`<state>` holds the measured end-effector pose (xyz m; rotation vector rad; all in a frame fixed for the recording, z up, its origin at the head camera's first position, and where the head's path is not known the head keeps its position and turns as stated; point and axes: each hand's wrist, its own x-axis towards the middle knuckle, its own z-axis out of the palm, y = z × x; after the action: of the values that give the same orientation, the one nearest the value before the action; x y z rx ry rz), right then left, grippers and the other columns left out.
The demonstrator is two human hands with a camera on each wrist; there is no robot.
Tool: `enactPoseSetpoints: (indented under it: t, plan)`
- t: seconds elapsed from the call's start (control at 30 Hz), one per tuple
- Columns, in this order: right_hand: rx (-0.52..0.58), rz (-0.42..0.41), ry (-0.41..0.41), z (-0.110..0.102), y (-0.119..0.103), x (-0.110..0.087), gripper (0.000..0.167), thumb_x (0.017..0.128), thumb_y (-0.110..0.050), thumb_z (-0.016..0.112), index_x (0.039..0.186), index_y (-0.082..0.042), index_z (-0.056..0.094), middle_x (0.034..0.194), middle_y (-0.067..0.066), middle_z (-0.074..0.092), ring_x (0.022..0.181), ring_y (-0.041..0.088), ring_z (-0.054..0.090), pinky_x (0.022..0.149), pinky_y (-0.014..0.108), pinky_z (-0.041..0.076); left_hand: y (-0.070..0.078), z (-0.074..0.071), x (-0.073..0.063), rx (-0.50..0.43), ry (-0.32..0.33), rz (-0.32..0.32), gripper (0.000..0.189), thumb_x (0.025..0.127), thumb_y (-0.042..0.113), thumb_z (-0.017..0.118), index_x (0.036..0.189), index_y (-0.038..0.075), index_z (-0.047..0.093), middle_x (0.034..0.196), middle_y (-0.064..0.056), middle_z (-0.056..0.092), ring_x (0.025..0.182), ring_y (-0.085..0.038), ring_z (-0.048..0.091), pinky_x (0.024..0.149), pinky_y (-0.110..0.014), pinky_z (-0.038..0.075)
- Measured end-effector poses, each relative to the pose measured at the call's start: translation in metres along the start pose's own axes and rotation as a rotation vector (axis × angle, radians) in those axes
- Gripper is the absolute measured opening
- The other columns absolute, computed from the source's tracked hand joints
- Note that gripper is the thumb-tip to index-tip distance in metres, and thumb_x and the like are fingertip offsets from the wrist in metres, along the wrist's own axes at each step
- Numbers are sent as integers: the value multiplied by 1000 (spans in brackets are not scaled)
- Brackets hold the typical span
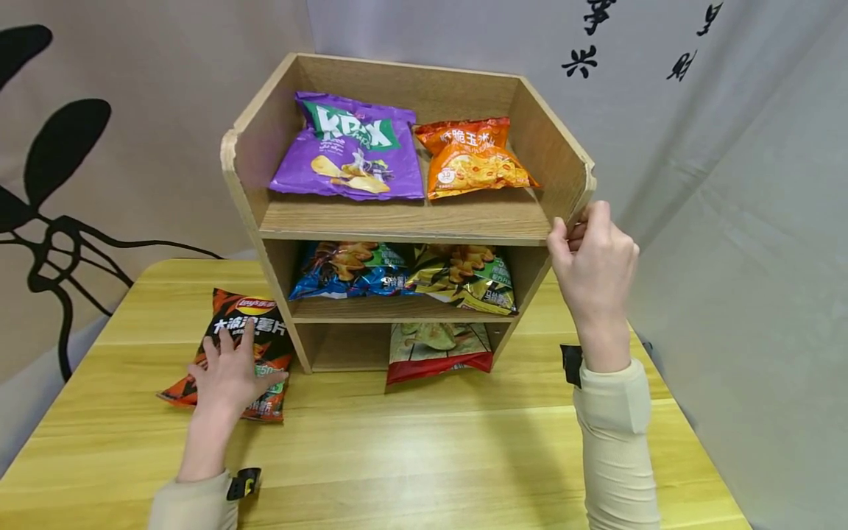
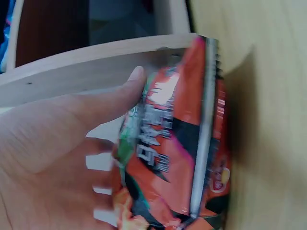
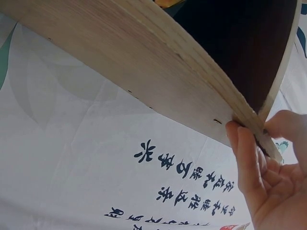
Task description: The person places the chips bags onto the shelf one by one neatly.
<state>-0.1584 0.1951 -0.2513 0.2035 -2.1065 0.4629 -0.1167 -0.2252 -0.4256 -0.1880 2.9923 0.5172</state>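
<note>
My left hand (image 1: pixel 228 375) has its fingers spread over a black and orange Lay's chip bag (image 1: pixel 268 346), which lies on the table beside the shelf's left side. In the left wrist view the thumb lies near the upper part of the bag (image 2: pixel 160 143), and the ends of the other fingers are hidden behind it. With thumb and curled fingers, my right hand (image 1: pixel 596 269) grips the front edge of the right side panel of a small wooden shelf (image 1: pixel 404 222). The right wrist view shows fingers and thumb on either side of that panel (image 3: pixel 192 81).
A purple chip bag (image 1: pixel 354 158) and an orange snack bag (image 1: pixel 473 162) lie on the top level. Blue (image 1: pixel 351 271) and gold (image 1: pixel 464 276) bags fill the middle. A red and cream bag (image 1: pixel 440 350) juts from the bottom level. Behind the table (image 1: pixel 411 456) hangs a printed curtain (image 1: pixel 424 29).
</note>
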Motion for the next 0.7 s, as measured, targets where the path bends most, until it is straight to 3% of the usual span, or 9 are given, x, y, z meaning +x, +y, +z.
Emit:
enactPoseSetpoints:
  t: [0.23, 0.37, 0.53, 0.7]
  plan:
    - [4, 10, 6, -1, -1, 0, 21, 87, -14, 56, 82, 7, 53, 65, 23, 66, 56, 36, 65, 54, 49, 49, -4, 5, 5, 15, 70, -12, 101, 76, 32, 76, 150, 3, 14, 137, -45, 22, 111, -70, 33, 82, -83, 26]
    - [2, 13, 3, -1, -2, -1, 20, 87, -13, 57, 82, 7, 53, 65, 23, 65, 56, 37, 64, 54, 49, 48, -8, 0, 3, -3, 72, 5, 99, 76, 24, 74, 150, 3, 12, 131, -45, 29, 103, -69, 39, 75, -82, 30]
    - [-1, 27, 10, 0, -2, -1, 21, 86, -12, 56, 81, 8, 51, 62, 23, 62, 55, 39, 61, 53, 50, 46, -15, -13, 0, -18, 38, 22, 102, 73, 15, 73, 149, -3, 8, 131, -46, 30, 98, -67, 45, 75, -83, 30]
    - [-4, 29, 8, 0, -1, -1, 21, 86, -12, 56, 81, 7, 51, 62, 23, 63, 55, 39, 61, 53, 50, 46, -24, -25, -5, 12, 34, 48, 93, 68, 10, 71, 143, -14, 22, 130, -45, 33, 95, -66, 48, 81, -85, 22]
